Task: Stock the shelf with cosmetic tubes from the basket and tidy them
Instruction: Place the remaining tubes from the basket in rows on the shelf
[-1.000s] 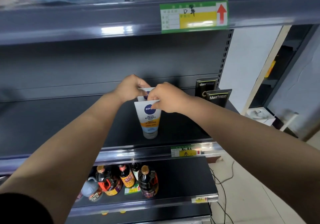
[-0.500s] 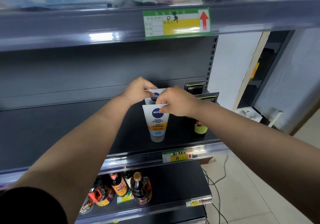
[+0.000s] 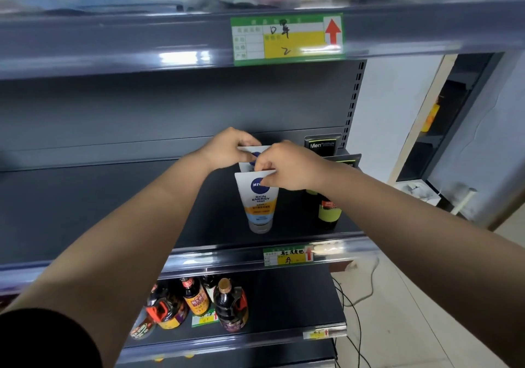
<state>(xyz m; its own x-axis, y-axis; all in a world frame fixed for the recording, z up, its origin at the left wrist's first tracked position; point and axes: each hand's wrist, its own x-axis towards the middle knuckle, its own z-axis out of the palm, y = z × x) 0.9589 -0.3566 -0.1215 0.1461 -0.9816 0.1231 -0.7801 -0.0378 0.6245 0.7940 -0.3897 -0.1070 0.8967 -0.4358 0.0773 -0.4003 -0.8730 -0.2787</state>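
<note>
A white Nivea tube (image 3: pixel 259 203) with an orange and blue band stands cap-down on the dark middle shelf (image 3: pixel 99 208). My right hand (image 3: pixel 287 168) pinches its flat top edge. A second white tube (image 3: pixel 250 154) stands just behind it, and my left hand (image 3: pixel 227 147) holds the top of that one. Two black tubes marked Men stand to the right, one (image 3: pixel 322 143) at the back and one (image 3: pixel 328 211) with a green band nearer the front. The basket is out of view.
The upper shelf edge (image 3: pixel 142 41) carries a green and yellow price tag (image 3: pixel 287 38). Another tag (image 3: pixel 288 255) sits on the middle shelf's front rail. Dark sauce bottles (image 3: pixel 230 305) stand on the lower shelf. Cables (image 3: pixel 349 305) trail on the tiled floor at right.
The view has shifted, bringing the black tubes at right into fuller sight. Both hands stay on the tops of the two white tubes, which remain standing on the shelf.
</note>
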